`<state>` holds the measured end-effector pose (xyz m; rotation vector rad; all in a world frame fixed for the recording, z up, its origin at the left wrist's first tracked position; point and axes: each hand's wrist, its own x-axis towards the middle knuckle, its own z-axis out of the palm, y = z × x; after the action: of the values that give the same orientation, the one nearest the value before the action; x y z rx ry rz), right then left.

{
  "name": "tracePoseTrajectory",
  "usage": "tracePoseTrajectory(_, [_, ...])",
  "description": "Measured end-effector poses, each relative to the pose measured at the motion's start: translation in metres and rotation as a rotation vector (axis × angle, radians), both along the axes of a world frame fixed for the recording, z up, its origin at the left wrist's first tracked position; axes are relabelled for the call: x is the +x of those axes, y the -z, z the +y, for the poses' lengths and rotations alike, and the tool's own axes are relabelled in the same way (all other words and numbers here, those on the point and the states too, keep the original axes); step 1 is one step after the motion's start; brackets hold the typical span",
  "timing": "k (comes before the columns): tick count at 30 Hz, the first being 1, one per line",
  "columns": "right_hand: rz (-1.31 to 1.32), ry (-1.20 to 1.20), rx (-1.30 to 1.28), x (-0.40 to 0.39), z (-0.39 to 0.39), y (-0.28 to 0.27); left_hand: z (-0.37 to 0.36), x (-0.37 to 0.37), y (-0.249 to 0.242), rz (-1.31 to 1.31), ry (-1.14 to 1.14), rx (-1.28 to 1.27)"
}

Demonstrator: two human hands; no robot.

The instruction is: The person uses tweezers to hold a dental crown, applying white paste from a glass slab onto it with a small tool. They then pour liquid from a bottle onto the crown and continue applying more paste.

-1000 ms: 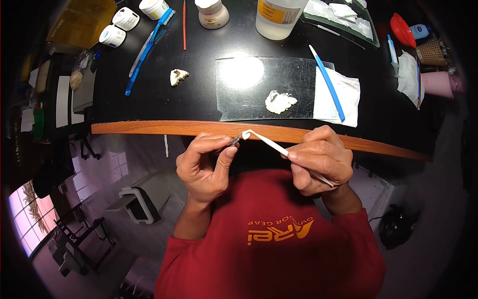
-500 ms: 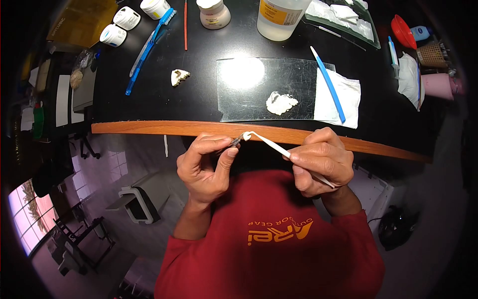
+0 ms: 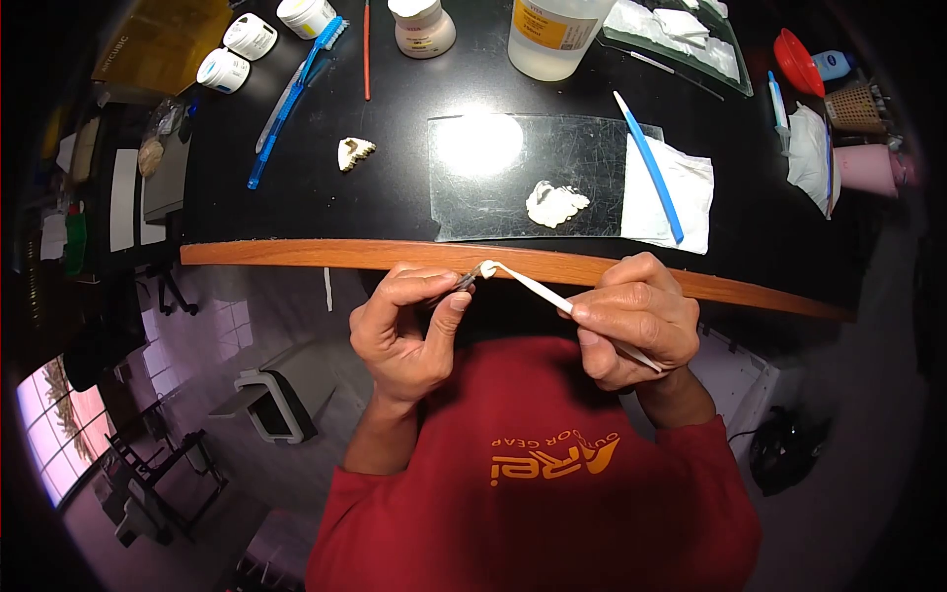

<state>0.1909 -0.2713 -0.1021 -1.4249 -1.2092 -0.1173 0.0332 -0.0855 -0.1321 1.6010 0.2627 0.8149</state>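
Between thumb and fingertips, my left hand (image 3: 406, 331) pinches a small dark metal holder (image 3: 464, 283). A small white piece (image 3: 486, 269) sits at the holder's end. My right hand (image 3: 639, 324) is closed around a thin white tool (image 3: 538, 288), whose bent tip touches the white piece or lies right against it. Both hands are just in front of the table's wooden edge (image 3: 395, 256). Beyond them, a lump of white paste (image 3: 555, 204) lies on a glass plate (image 3: 473, 209).
A blue tool (image 3: 651, 173) lies across a folded white tissue (image 3: 691, 187). A tooth model (image 3: 355, 153), a blue toothbrush (image 3: 281, 123), a lidded jar (image 3: 424, 30) and a liquid bottle (image 3: 552, 39) are further back. White tubs (image 3: 223, 70) stand at back left.
The tip of the white tool has shifted very slightly left against the white piece. Both hands keep their grips.
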Motion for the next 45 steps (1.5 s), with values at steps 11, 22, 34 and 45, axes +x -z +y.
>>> tracePoseTrajectory(11, [-0.027, 0.037, -0.013, 0.001, -0.001, -0.005, 0.001, 0.001, -0.007, 0.085, -0.101, 0.216])
tracePoseTrajectory(22, [-0.076, 0.1, -0.064, 0.001, 0.002, -0.005, 0.002, 0.016, -0.027, 0.116, -0.153, 0.425])
tracePoseTrajectory(34, [-0.11, 0.093, -0.074, -0.002, 0.005, -0.005, 0.004, 0.018, -0.027, 0.111, -0.139, 0.403])
tracePoseTrajectory(45, [-0.111, 0.085, -0.077, -0.003, 0.004, -0.004, 0.005, 0.018, -0.027, 0.101, -0.128, 0.407])
